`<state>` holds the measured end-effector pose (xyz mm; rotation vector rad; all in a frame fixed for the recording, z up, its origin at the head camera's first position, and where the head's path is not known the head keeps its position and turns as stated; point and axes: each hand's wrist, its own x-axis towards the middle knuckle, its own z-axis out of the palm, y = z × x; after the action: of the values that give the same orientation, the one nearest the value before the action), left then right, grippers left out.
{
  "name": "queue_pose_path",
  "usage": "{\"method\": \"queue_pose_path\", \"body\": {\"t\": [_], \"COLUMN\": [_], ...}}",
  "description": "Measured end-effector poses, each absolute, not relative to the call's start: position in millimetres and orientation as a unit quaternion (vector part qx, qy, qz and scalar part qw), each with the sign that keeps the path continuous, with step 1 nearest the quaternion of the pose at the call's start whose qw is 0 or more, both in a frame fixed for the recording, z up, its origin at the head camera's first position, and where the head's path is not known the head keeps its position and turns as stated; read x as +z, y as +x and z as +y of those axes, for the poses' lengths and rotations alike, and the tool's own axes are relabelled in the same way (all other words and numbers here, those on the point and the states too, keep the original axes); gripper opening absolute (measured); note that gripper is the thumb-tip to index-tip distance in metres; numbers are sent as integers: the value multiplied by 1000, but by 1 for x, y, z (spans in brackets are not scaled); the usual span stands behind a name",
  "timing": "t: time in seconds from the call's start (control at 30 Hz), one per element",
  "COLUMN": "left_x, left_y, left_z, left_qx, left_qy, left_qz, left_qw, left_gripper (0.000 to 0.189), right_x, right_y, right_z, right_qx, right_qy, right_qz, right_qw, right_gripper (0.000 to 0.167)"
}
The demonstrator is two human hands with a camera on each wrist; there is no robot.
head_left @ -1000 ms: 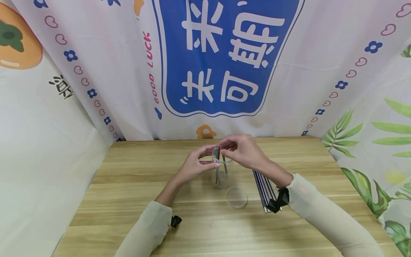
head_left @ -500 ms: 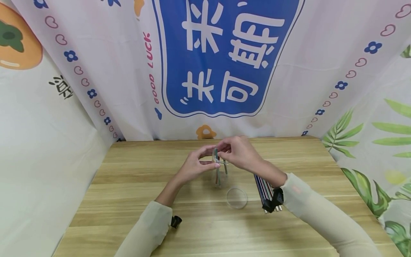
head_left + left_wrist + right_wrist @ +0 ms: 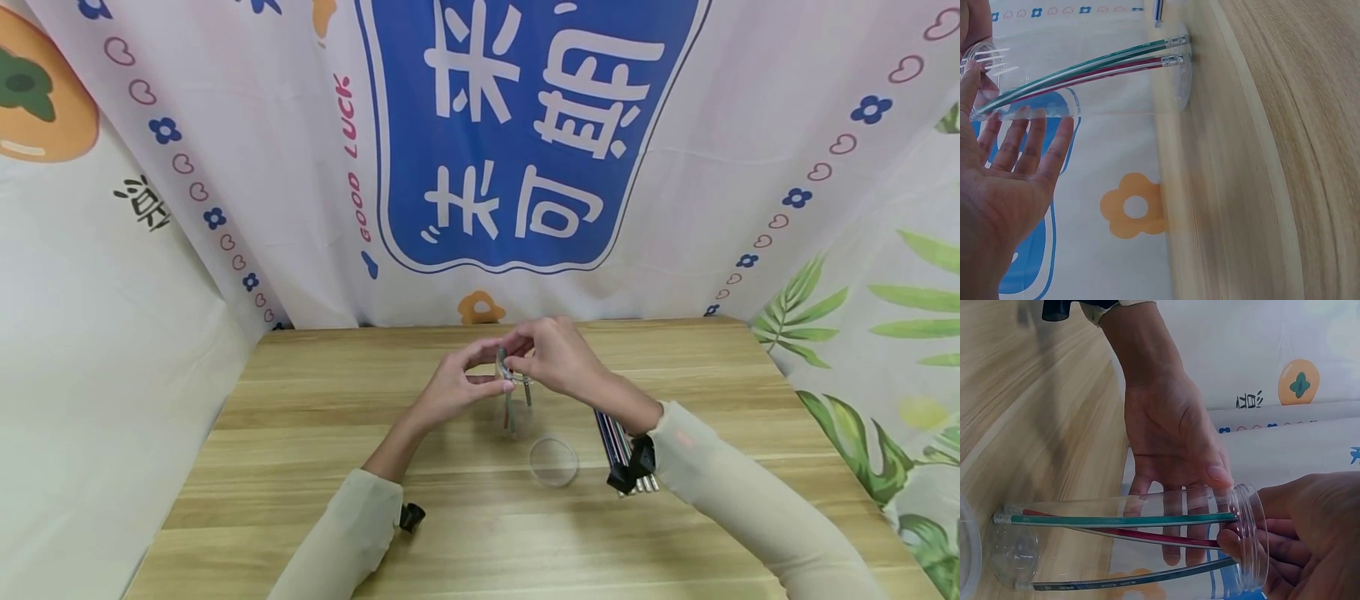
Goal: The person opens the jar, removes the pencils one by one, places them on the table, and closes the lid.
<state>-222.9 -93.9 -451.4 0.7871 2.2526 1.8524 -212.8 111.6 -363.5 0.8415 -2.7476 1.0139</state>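
At the mouth of the clear jar (image 3: 1085,556), the right hand (image 3: 555,354) bends its fingers over the rim beside the pencil tops; whether they pinch a pencil, I cannot tell. Just below the rim, the left hand (image 3: 456,385) grasps the jar between thumb and fingers. The jar stands on the table (image 3: 480,525) near its back edge, with pencils leaning inside: a teal pencil (image 3: 1122,520) and a red pencil (image 3: 1154,536) cross each other, and a dark pencil (image 3: 1116,582) shows along the other side. Near the base, on the side toward the person, a round clear lid (image 3: 553,462) lies flat. Farther right, a row of loose pencils (image 3: 611,437) lies partly under the right forearm, silver ends toward the person. Pale sleeves (image 3: 738,483) cover both arms, with a small black camera (image 3: 411,517) at each wrist. Beyond the table hangs a white cloth (image 3: 307,250) bearing a blue panel and an orange flower.
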Motion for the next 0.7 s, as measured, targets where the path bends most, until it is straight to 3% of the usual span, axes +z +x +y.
{"method": "queue_pose_path", "body": {"t": [0.7], "left_x": [-450], "left_y": [-222], "left_z": [-94], "left_qx": [616], "left_qy": [264], "left_qz": [739], "left_qw": [64], "left_gripper": [59], "right_x": [-372], "right_y": [-218], "right_z": [115], "right_qx": [381], "right_qy": [293], "right_qz": [-874], "right_qw": [68], "right_gripper": [10]}}
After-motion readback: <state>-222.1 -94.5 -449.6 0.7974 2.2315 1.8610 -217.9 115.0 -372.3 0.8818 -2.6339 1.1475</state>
